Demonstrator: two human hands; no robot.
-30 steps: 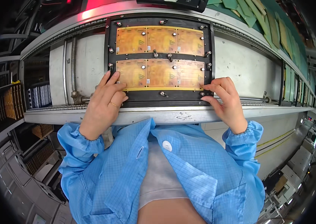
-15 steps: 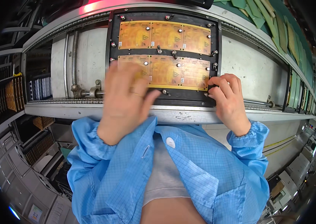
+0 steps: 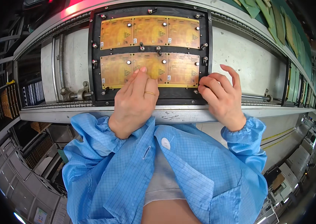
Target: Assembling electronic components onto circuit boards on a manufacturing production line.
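Two yellow circuit board panels, an upper one [image 3: 147,34] and a lower one [image 3: 182,67], lie in a black frame-like fixture [image 3: 128,99]. Small metal turn clips sit around them. Over the near edge of the lower panel is my left hand [image 3: 136,95], wearing a ring, fingers bunched and pointing down. Its fingertips and whatever they press on are hidden beneath the hand. My right hand [image 3: 223,91] is at the fixture's near right corner, fingers bent and apart, little finger raised. Its thumb tip is close to a corner clip [image 3: 196,91]; contact is unclear.
The fixture rests on a metal rail conveyor, with a near rail [image 3: 176,114] running between me and it. A threaded rod [image 3: 61,59] lies to the left. Green board strips [image 3: 273,22] are piled at the far right. Brown boards stand in a rack [image 3: 8,101] at left.
The view has shifted, so the fixture appears further left. My left hand has moved right along the lower panel's near edge, covering the clip there. My right hand's fingers have spread slightly.
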